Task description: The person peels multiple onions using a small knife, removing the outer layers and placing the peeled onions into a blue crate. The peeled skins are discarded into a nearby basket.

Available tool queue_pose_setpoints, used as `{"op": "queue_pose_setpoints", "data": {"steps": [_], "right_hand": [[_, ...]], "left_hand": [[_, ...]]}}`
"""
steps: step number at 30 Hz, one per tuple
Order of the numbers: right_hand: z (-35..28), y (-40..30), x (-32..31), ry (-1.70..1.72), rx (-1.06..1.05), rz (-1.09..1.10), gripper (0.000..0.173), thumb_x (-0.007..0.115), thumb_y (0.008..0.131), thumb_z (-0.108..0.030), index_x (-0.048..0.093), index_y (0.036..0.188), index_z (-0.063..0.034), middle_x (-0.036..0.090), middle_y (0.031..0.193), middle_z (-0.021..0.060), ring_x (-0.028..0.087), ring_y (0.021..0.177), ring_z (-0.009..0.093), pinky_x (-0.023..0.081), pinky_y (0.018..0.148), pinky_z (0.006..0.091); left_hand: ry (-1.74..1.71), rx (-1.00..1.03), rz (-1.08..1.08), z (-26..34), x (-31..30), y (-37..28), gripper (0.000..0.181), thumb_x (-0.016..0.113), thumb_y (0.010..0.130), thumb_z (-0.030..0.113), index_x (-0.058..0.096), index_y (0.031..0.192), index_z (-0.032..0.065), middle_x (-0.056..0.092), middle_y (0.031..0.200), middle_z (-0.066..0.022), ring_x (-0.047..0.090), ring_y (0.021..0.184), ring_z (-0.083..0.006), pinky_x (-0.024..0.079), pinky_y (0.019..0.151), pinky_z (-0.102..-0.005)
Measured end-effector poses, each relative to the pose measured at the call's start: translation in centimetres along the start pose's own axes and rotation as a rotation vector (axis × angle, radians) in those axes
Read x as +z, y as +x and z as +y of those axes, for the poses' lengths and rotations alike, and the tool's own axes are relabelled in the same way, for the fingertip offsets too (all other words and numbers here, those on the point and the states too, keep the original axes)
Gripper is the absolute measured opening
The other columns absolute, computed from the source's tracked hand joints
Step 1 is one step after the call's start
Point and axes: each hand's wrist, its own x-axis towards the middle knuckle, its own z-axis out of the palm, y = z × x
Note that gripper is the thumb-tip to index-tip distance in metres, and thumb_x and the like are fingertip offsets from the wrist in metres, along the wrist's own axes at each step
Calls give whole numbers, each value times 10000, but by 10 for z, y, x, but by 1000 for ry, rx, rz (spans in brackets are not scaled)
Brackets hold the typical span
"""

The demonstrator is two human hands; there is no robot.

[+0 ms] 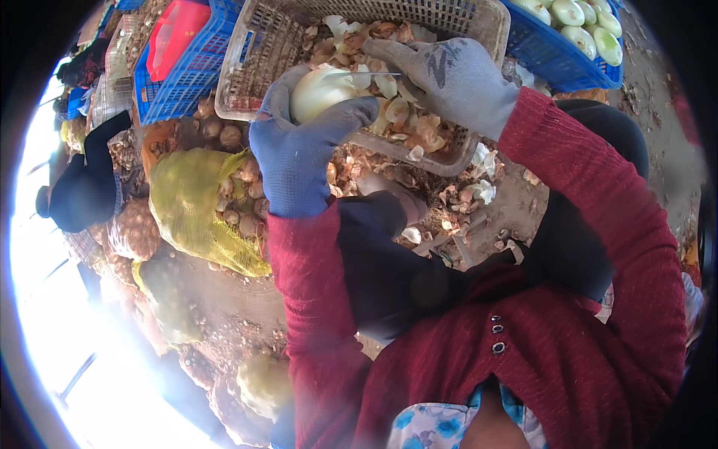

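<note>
My left hand [305, 134], in a blue-grey work glove, is wrapped around a pale peeled onion [320, 94]. In my gloved right hand [457, 78] is a knife, its handle hidden by the fingers. The thin knife blade [370, 73] lies across the onion's right side, where a loose flap of white layer shows. Both hands are above a dirty grey plastic crate [269, 56] that holds a heap of onion skins [415, 120].
A blue crate [552, 62] of peeled onions stands at the right, another blue crate [185, 73] with a red bag at the left. A yellow mesh sack [196, 207] spills unpeeled onions [247, 224]. Skins litter the floor. A person in dark clothing [84, 191] is farther left.
</note>
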Motion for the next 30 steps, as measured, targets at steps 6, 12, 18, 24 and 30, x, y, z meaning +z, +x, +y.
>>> {"op": "queue_pose_setpoints", "data": {"steps": [6, 12, 18, 24, 30], "right_hand": [[6, 2, -1, 409, 14, 7, 402, 615, 869, -154, 563, 1268, -143, 638, 719, 139, 649, 661, 294, 520, 616, 387], [0, 7, -20, 582, 158, -208, 358, 646, 849, -122, 604, 1204, -107, 677, 796, 126, 664, 676, 285, 522, 638, 348], [-3, 5, -31, 1124, 123, 41, 500, 737, 814, -239, 554, 1263, -117, 654, 927, 123, 643, 824, 267, 511, 779, 346], [-9, 16, -53, 709, -56, 171, 256, 679, 860, -342, 690, 986, -119, 686, 883, 51, 655, 752, 202, 519, 682, 352], [-10, 16, -73, 1295, 535, -168, 199, 584, 918, -81, 613, 1104, -18, 671, 928, 71, 626, 817, 129, 491, 679, 288]], "left_hand": [[147, 126, -32, 3, 0, -1, 609, 807, 546, 14, 623, 1121, -71, 657, 999, -115, 637, 868, -164, 524, 781, -279], [-52, 63, -54, 5, -18, -1, 731, 828, 505, 7, 575, 1185, -81, 655, 1011, -130, 648, 875, -187, 552, 769, -297], [-204, 12, -156, -10, -9, 3, 685, 784, 547, -25, 570, 1198, -28, 643, 1081, -106, 643, 928, -200, 561, 808, -332], [-258, -159, -354, 20, 2, -3, 787, 820, 530, -21, 520, 1257, -41, 618, 1147, -99, 615, 997, -180, 529, 835, -296], [-104, 156, -356, 16, 9, 1, 1091, 905, 441, 91, 381, 1387, -56, 554, 1265, -142, 575, 1096, -215, 480, 934, -327]]}}
